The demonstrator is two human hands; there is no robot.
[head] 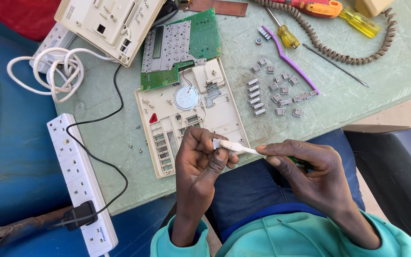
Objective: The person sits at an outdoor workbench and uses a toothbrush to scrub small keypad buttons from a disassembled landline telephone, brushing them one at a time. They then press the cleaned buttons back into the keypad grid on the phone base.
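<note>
**Fingers pinched on a small grey key**

Fingertips (pixel 219 153) of the left hand (pixel 198 164) are closed on a small grey key (pixel 216 143), held above the opened cream telephone shell (pixel 224 119). A white toothbrush (pixel 238 147) is gripped in the right hand (pixel 305 166), its head laid against the key. More grey keys (pixel 274 90) are spread on the green table (pixel 381 81).

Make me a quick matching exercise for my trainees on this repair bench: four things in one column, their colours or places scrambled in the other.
Things:
1. toothbrush on the table
2. toothbrush in the right hand
3. circuit board
4. power strip

Descriptions:
A. green, beside the opened casing
B. purple handle, next to the loose grey keys
C. white, with a black plug in it
D. white, its head against a small piece in the left hand

Pairs: 1-B, 2-D, 3-A, 4-C
</note>
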